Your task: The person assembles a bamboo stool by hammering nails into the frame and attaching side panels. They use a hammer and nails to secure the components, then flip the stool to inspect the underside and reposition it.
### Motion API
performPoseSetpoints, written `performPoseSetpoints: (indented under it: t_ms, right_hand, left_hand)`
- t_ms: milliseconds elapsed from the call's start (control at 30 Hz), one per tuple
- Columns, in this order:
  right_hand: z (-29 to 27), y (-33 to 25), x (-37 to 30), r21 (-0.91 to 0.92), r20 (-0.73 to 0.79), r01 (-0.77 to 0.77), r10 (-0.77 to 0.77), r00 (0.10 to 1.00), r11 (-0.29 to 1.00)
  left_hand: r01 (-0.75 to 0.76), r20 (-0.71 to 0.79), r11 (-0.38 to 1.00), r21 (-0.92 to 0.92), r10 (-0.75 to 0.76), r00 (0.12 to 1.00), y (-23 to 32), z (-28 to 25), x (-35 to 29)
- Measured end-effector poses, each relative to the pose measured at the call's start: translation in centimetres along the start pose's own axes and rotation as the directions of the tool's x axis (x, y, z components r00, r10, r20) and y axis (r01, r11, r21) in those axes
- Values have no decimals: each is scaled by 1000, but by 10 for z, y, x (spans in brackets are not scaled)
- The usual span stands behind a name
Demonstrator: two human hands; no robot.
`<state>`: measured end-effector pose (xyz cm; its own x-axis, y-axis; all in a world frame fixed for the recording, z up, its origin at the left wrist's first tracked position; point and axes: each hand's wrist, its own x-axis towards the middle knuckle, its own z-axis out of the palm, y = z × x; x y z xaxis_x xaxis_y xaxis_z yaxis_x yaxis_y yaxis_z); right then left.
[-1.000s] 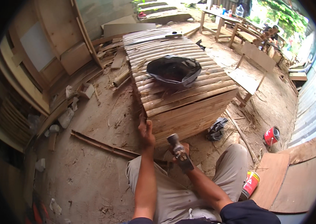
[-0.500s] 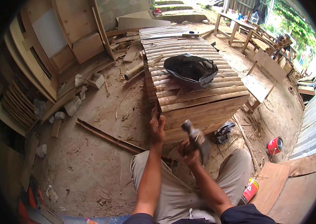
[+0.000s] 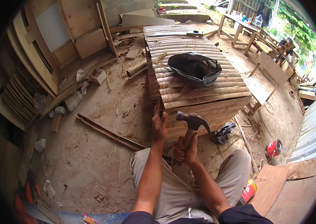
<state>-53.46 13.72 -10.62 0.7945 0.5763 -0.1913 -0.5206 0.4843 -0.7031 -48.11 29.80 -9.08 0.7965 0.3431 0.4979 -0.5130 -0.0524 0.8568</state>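
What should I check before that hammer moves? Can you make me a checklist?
1. Right hand gripping the hammer: ok, fingers wrap the handle.
2. Left hand out from under the hammer head: ok, there's a gap between them.
3. Slatted box bare on top: not ok, a black plastic bag sits there.
4. Anything pinched in the left hand: cannot tell, its fingers are partly hidden.

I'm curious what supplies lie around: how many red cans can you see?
2: one red can near the corrugated metal wall, and another red can between the person's right leg and a brown board. Others could be hidden.
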Motion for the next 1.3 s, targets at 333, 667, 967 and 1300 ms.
performPoseSetpoints:
  t_ms: [333, 667, 967, 1300]
  right_hand:
    - [-4, -30, -8, 41, -56, -117, 119, 991, 992]
    - [-18, -33, -7, 66, 149, -99, 88, 985, 993]
    - [-2, -22, -10, 28, 17, -79, 79, 997, 996]
    - [-2, -8, -12, -72, -4, 18, -18, 1000, 997]
  left_hand:
    - [58, -5, 998, 20, -58, 998, -12, -2, -2]
    - [-15, -39, 1000, -10, 14, 999, -10, 1, -1]
    - [51, 6, 997, -58, -50, 999, -14, -2, -2]
    - [-35, -18, 999, -19, 35, 999, -9, -1, 2]
